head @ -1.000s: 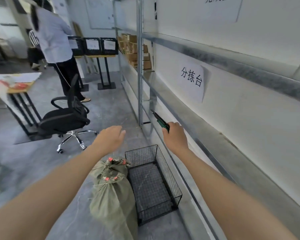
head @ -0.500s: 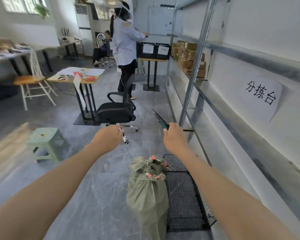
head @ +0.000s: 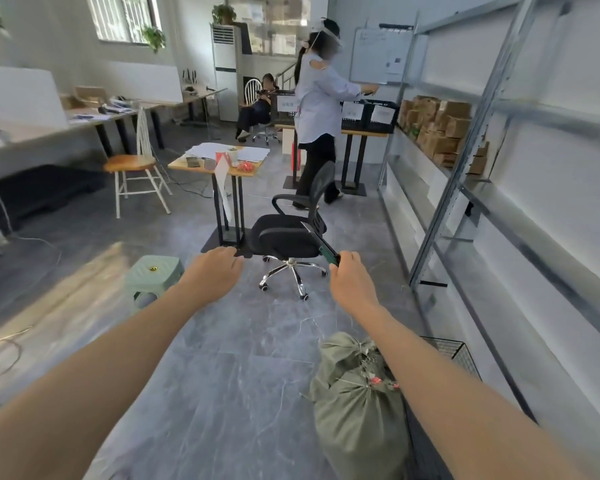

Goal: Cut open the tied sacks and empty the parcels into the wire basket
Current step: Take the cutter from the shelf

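sack [head: 354, 410] beside wire basket [head: 461, 355]; open floor [head: 222, 375] left.

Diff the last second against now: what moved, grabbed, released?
Only the view swung left, into the room, so the sack and wire basket slid to the frame's lower right. Nothing was grabbed or released. Unchanged: right hand grips the cutter, left hand empty, both held forward; sack tied, beside the basket.
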### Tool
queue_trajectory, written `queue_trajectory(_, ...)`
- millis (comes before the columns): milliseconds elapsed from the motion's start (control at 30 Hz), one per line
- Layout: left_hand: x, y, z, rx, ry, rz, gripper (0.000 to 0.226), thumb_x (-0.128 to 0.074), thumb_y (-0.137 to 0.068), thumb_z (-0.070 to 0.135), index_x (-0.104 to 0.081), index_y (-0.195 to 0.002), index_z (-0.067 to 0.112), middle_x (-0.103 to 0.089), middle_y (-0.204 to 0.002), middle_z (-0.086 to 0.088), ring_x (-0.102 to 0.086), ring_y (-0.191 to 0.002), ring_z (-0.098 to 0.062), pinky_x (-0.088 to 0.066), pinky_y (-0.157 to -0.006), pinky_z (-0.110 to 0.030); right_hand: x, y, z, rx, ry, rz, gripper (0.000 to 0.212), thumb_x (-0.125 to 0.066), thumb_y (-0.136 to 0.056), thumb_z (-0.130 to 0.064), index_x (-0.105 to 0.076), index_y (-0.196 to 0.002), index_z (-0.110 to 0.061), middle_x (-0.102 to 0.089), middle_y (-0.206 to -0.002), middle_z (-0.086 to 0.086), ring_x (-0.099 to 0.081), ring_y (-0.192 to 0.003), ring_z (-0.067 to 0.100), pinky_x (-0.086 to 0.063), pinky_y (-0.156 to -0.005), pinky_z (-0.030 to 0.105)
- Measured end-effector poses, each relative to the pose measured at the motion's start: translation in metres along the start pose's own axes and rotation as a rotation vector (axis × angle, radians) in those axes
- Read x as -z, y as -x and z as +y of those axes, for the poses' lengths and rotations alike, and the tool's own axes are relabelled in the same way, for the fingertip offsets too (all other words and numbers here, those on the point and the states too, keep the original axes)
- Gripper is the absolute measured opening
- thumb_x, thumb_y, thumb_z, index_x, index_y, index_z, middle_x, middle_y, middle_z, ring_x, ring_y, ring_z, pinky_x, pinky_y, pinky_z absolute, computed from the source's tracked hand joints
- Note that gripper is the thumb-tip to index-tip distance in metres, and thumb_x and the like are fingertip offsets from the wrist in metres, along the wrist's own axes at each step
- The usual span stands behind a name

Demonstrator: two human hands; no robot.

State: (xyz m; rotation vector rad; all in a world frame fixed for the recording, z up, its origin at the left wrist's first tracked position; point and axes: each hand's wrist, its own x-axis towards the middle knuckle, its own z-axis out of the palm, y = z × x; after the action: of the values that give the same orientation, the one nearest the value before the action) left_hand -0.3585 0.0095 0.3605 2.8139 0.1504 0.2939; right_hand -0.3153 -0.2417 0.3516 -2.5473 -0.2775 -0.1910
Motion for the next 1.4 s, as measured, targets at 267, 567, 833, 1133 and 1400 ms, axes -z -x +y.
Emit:
queue_trajectory(267,-0.007,-0.039,-0.05,-0.001,0.017,0.013,0.035,-0.029,-0.097,0.029,-0.053,-0.088,0.006,-0.058,-0.087,-0.01,-0.057,-0.08,-0.03,-0.046,-0.076,-0.043,-0.045,-0.045,-0.036,0.008,-0.037,-0.02,0.024,-0.038,-0.101,-0.021,-0.046,-0.115,-0.003,-0.045,-0.118,0.011,-0.052,-0.102,0.031,-0.041,-0.078,0.038)
queue_trajectory(567,-0.027,-0.151,-0.08,0.0,-0.007,0.015,0.035,-0.03,-0.1,0.031,-0.053,-0.092,0.007,-0.058,-0.091,-0.009,-0.055,-0.08,-0.029,-0.042,-0.069,-0.037,-0.094,-0.164,-0.036,0.032,-0.05,-0.036,0.022,-0.04,-0.101,-0.019,-0.046,-0.114,-0.002,-0.046,-0.118,0.013,-0.052,-0.104,0.032,-0.045,-0.083,0.043)
queue_trajectory(833,-0.043,-0.271,-0.077,-0.024,-0.011,-0.018,0.034,-0.03,-0.099,0.03,-0.053,-0.087,0.008,-0.057,-0.086,-0.007,-0.054,-0.077,-0.027,-0.042,-0.068,-0.037,-0.112,-0.277,-0.021,0.013,-0.045,-0.032,0.025,-0.041,-0.101,-0.02,-0.046,-0.117,-0.002,-0.047,-0.121,0.014,-0.053,-0.105,0.033,-0.045,-0.086,0.044)
queue_trajectory(1133,-0.081,-0.351,-0.046,-0.15,0.049,-0.046,0.032,-0.032,-0.099,0.027,-0.047,-0.077,0.008,-0.052,-0.075,-0.006,-0.053,-0.072,-0.03,-0.043,-0.068,-0.041,-0.101,-0.329,0.027,-0.114,-0.021,0.021,0.025,-0.041,-0.1,-0.017,-0.046,-0.119,-0.002,-0.045,-0.123,0.015,-0.051,-0.106,0.034,-0.04,-0.081,0.037)
queue_trajectory(1400,-0.128,-0.42,0.01,-0.397,0.087,-0.142,0.034,-0.034,-0.099,0.03,-0.058,-0.097,0.006,-0.063,-0.097,-0.009,-0.06,-0.092,-0.033,-0.047,-0.083,-0.043,-0.077,-0.337,0.082,-0.37,0.067,0.16,0.027,-0.043,-0.1,-0.02,-0.046,-0.122,-0.004,-0.045,-0.125,0.013,-0.052,-0.107,0.032,-0.042,-0.08,0.039)
